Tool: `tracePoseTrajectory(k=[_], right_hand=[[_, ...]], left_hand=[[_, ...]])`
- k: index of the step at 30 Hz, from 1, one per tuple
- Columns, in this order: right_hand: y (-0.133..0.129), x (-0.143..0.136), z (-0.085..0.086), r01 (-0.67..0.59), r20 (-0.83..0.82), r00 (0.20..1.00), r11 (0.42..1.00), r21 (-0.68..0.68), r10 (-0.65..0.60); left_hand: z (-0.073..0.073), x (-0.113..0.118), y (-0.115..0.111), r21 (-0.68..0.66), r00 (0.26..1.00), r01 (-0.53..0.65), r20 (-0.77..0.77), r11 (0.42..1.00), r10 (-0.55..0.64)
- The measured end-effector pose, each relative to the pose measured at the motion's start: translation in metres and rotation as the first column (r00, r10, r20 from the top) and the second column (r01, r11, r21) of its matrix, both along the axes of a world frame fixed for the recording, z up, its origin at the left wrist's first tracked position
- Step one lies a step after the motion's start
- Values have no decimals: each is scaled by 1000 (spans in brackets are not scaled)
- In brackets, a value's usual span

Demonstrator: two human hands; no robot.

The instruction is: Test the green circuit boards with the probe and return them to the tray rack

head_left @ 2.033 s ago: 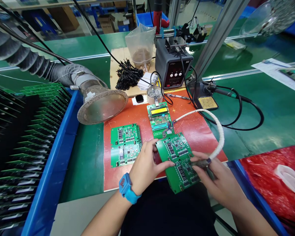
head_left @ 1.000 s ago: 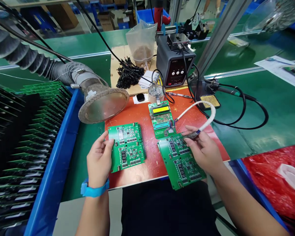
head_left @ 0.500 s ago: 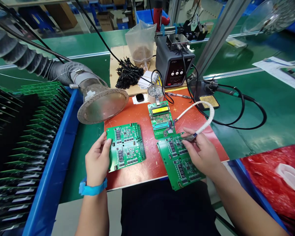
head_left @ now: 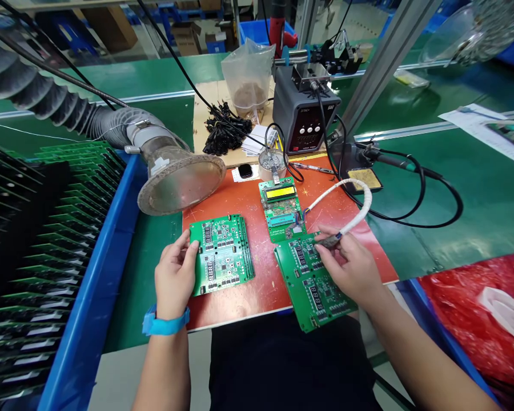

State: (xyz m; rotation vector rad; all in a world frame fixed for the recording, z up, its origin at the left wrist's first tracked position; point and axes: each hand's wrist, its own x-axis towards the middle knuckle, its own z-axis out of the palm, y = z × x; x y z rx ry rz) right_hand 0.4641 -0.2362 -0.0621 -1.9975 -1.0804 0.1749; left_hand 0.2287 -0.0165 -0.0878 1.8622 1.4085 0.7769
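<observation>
My left hand is closed on the left edge of the top green circuit board, thumb on its face. That board lies on a stack of similar boards, their edges showing at the right. Between thumb and fingers, my right hand pinches the dark end of a probe on a white-sleeved cable. The probe is over the upper part of another circuit board; whether its tip touches is hidden. Behind it lies a small programmer board with a lit yellow screen, joined to the cable.
A fume duct hangs at the left, above a blue bin with rows of boards. At the back stand a soldering station, a tin and black parts. Red plastic fills a bin at right.
My left hand and the top board of the left stack have slid slightly right, bringing that board more in line with those below. My right hand and probe have barely moved.
</observation>
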Motion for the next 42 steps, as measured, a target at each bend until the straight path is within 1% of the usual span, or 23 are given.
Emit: tracePoseTrajectory(k=[6, 9, 11, 13, 14, 15, 16, 17, 18, 19, 20, 21, 22, 23, 24, 26, 28, 33, 42], right_hand=[[-3, 2, -1, 8, -84, 996, 1000, -11, -9], [-3, 3, -1, -1, -138, 990, 1000, -18, -2], [-3, 4, -2, -9, -146, 989, 1000, -19, 6], [-3, 4, -2, -14, -143, 990, 1000, -18, 11], [-2, 4, -2, -15, -141, 990, 1000, -16, 13], [-2, 4, -2, -15, -139, 990, 1000, -14, 13], [-2, 4, -2, -11, -136, 991, 1000, -14, 9], [-1, 4, -1, -3, -134, 991, 1000, -16, 1], [-1, 4, -1, 8, -131, 991, 1000, -18, -10], [0, 4, -1, 19, -130, 991, 1000, -21, -21], [1, 3, 0, 27, -132, 991, 999, -23, -30], [2, 3, 0, 32, -135, 990, 999, -21, -35], [3, 4, 0, 32, -140, 989, 999, -18, -35], [3, 4, 0, 27, -147, 989, 1000, -13, -29], [4, 4, 0, 19, -154, 988, 1000, -6, -20], [4, 6, 1, 1, -169, 986, 1000, 7, 0], [4, 7, 2, -15, -180, 984, 1000, 11, 17], [4, 9, 5, -40, -170, 985, 999, -33, 34], [3, 9, 7, -44, -171, 984, 998, -33, 38]], left_hand=[[3, 4, 0, 27, 999, 6, -38, 1000, -5], [5, 4, 0, 85, 998, 9, -68, 996, -3], [11, 5, -5, 224, 995, -8, -95, 974, 30], [21, 9, -18, 421, 993, -2, -108, 907, 53], [27, 13, -28, 503, 994, 30, -103, 864, 26], [32, 18, -40, 552, 994, 91, -99, 829, -43], [37, 25, -52, 566, 982, 187, -95, 803, -162], [40, 32, -65, 547, 942, 319, -94, 774, -322], [41, 39, -77, 512, 867, 466, -102, 722, -488], [40, 47, -87, 481, 776, 590, -120, 648, -619], [37, 54, -96, 455, 692, 681, -144, 574, -707], [33, 59, -102, 433, 628, 739, -170, 515, -759], [28, 64, -107, 420, 594, 769, -191, 482, -781], [24, 67, -110, 408, 583, 781, -202, 474, -787], [19, 69, -111, 397, 586, 782, -202, 481, -785], [14, 69, -112, 382, 602, 771, -179, 509, -778], [11, 68, -112, 360, 608, 768, -147, 530, -780], [9, 67, -113, 307, 603, 775, -94, 553, -792], [9, 68, -113, 297, 613, 765, -64, 571, -788]])
